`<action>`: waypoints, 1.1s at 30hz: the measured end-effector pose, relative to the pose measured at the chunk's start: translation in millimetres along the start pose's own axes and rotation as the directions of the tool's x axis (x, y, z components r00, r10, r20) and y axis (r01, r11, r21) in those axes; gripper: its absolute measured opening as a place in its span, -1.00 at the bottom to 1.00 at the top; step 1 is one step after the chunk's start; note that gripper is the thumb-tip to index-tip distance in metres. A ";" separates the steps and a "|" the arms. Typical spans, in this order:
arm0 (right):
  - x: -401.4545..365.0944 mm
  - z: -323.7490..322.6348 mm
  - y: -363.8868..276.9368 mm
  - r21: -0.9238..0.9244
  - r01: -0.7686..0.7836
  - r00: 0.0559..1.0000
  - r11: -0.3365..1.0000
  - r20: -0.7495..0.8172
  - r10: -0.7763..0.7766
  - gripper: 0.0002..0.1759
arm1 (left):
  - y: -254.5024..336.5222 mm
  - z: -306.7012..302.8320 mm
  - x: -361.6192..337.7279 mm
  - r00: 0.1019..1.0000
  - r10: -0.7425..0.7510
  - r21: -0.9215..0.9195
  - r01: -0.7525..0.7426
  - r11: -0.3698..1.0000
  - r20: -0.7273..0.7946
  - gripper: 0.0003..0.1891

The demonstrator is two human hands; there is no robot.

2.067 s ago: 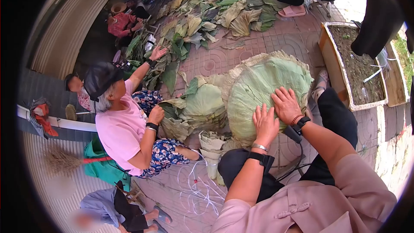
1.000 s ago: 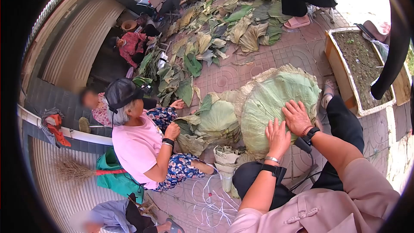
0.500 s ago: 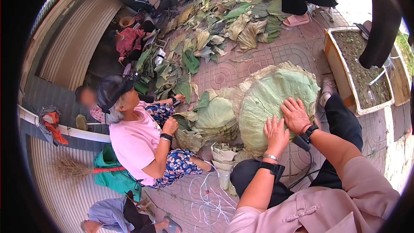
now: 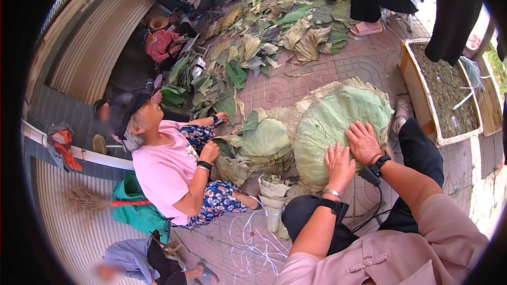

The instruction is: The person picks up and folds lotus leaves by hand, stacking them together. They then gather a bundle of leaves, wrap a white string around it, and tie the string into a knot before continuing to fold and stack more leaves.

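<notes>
Open and flat, the left hand (image 4: pixel 339 169) and right hand (image 4: pixel 363 143) lie side by side on top of the big leaf (image 4: pixel 325 121), pushing no fingers around it. The big leaf sits in front of the person's knees, on top of more dry leaves (image 4: pixel 364 83) that poke out past its edge. Just left of it is a smaller leaf pile (image 4: pixel 266 140), next to a person in a pink shirt (image 4: pixel 163 169). White string (image 4: pixel 256 245) lies in loops on the ground. Over to the right is a box of dirt (image 4: pixel 460 138).
</notes>
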State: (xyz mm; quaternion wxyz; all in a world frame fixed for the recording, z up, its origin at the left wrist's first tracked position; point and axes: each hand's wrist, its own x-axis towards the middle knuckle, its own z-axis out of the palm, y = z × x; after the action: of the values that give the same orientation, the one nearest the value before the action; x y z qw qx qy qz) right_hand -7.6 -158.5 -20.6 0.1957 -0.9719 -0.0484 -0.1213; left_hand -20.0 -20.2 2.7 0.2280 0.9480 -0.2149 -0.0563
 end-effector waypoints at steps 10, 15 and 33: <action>74.4 -50.3 -6.5 0.090 -0.113 0.922 0.989 0.382 0.070 -0.66 | -2.0 0.6 -4.1 1.000 0.000 -0.050 -0.001 0.999 -0.015 -0.46; 168.8 -70.4 -73.3 0.146 0.131 0.983 0.981 0.110 -0.148 -0.48 | 4.4 -5.5 -4.0 1.000 -0.010 -0.081 0.008 0.997 -0.023 -0.46; 112.9 -14.0 -44.1 0.116 -0.014 0.957 0.993 0.288 -0.021 -0.40 | 1.4 -27.6 -13.9 0.997 0.002 -0.227 0.015 0.974 0.074 -0.54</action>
State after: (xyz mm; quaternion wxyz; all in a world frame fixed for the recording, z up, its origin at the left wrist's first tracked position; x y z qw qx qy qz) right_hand 92.1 -118.3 36.9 0.2430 -0.9659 -0.0853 0.0246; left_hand -27.5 -4.1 28.0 0.3267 0.9136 -0.2122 -0.1165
